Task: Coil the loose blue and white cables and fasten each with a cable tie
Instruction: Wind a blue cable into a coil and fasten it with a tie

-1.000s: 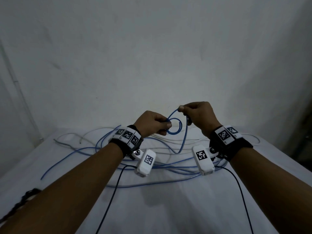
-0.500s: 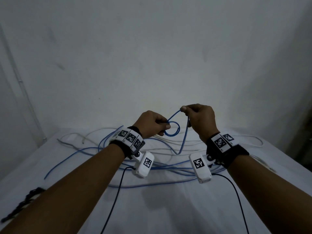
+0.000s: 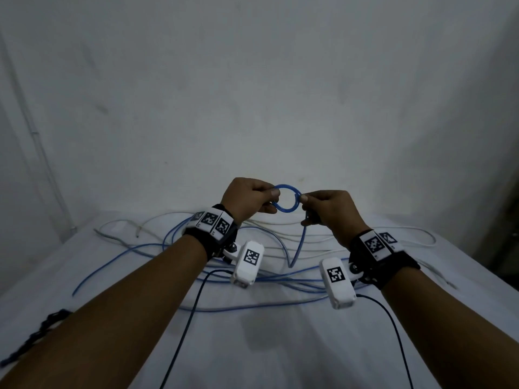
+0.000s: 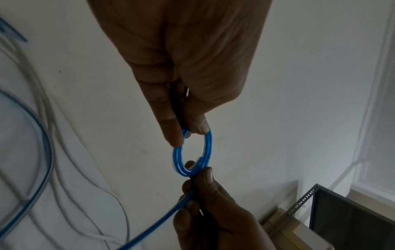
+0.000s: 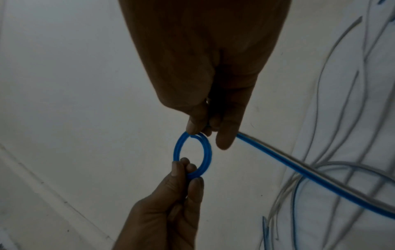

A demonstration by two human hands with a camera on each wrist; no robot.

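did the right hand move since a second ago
Yes. In the head view the right hand has dropped lower against the table's far edge and now pinches the blue coil opposite the left hand.

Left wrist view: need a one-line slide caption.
Left hand and right hand pinch opposite sides of a small blue cable coil; its loose tail runs to the white table.

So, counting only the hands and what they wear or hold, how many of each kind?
Hands: 2, left hand and right hand.
Blue cable coil pinched by both: 1.
Black wrist straps: 2.
White tagged boxes: 2.
Total: 7.
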